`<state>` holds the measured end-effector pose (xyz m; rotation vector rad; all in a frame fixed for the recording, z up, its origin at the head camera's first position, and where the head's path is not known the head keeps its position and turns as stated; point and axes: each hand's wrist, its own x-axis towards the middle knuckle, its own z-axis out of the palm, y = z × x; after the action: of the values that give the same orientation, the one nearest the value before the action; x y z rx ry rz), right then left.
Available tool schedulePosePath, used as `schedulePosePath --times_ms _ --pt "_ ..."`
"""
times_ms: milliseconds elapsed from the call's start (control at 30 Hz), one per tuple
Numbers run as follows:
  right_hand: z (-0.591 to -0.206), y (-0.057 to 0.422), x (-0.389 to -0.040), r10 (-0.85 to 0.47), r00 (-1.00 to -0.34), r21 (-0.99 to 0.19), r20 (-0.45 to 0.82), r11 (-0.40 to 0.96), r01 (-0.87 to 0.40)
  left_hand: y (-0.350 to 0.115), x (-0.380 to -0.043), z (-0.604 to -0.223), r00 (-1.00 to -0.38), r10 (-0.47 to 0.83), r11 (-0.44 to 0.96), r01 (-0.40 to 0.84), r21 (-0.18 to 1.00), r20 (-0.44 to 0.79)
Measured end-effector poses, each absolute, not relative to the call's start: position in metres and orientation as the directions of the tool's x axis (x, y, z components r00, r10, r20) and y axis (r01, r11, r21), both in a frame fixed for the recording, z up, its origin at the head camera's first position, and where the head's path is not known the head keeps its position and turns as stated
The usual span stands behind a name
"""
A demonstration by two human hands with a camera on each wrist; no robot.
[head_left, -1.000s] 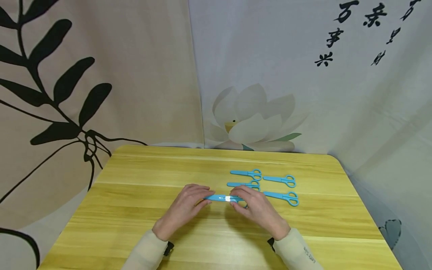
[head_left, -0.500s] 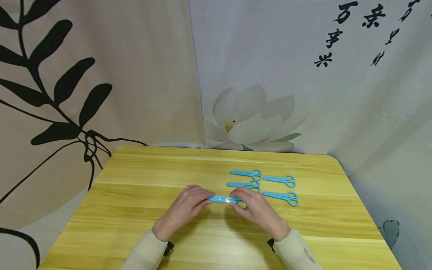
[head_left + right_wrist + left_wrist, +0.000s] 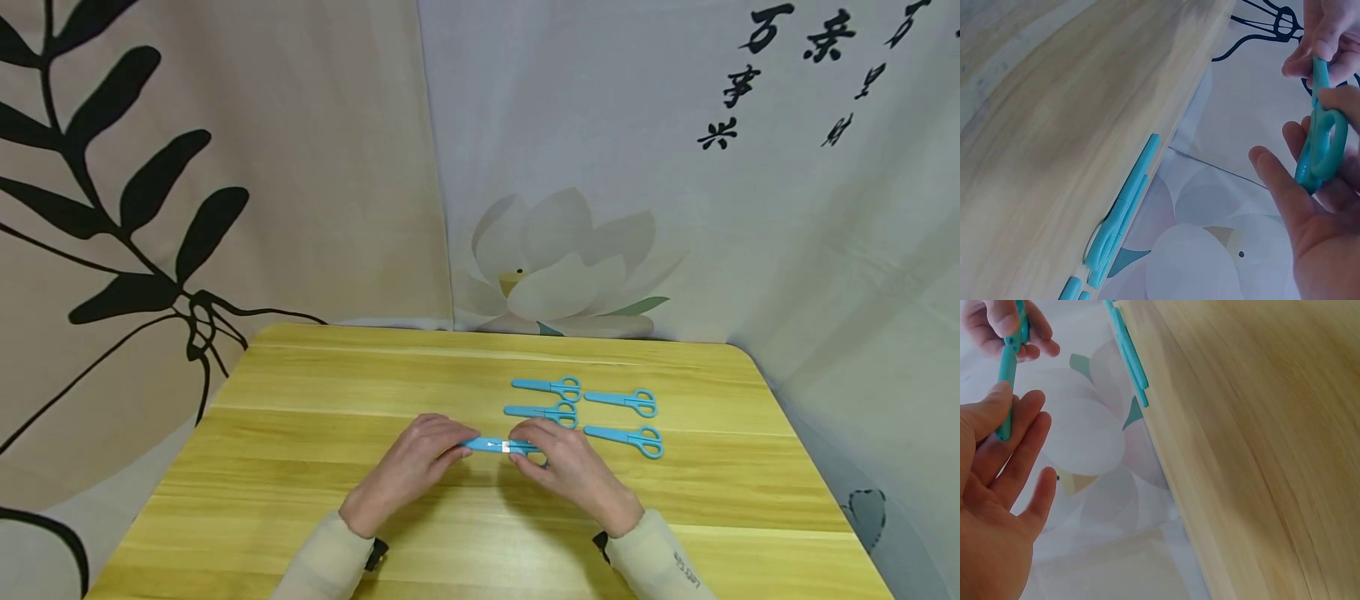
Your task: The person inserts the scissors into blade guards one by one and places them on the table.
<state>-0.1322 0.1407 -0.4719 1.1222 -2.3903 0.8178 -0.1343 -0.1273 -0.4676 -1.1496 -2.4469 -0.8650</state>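
A pair of blue scissors is held level between both hands over the table, a pale shiny patch showing near its middle. My left hand pinches the covered blade end between thumb and fingers; in the left wrist view its little finger stands away from the sheath. At the other end, my right hand grips the handle part, and the finger loops show in the right wrist view. The right index finger and thumb partly hide the handles in the head view.
Behind and right of the hands, several similar blue scissors lie on the wooden table, among them a pair at the far right and one at the back. A printed curtain hangs behind the table's far edge.
Both hands keep their hold on the scissors, which have shifted very slightly toward the person. The scissors on the table have not moved.
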Motion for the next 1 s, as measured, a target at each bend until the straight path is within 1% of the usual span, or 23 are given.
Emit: schedulePosePath --times_ms 333,667,1000 --pt "-0.472 0.1409 -0.1314 -0.565 -0.615 -0.334 0.551 0.526 -0.782 -0.1257 -0.1343 -0.4694 -0.619 0.603 0.495 0.785 0.372 0.503" --pt "-0.4723 0.1397 -0.1316 -0.56 -0.619 -0.351 0.55 0.518 -0.78 -0.124 -0.1344 -0.4704 -0.615 0.598 0.494 0.788 0.367 0.514" --pt "-0.4719 0.1392 -0.1304 -0.556 -0.625 -0.356 0.548 0.521 -0.776 -0.1221 -0.1331 -0.4689 -0.64 0.592 0.509 0.768 0.389 0.49"
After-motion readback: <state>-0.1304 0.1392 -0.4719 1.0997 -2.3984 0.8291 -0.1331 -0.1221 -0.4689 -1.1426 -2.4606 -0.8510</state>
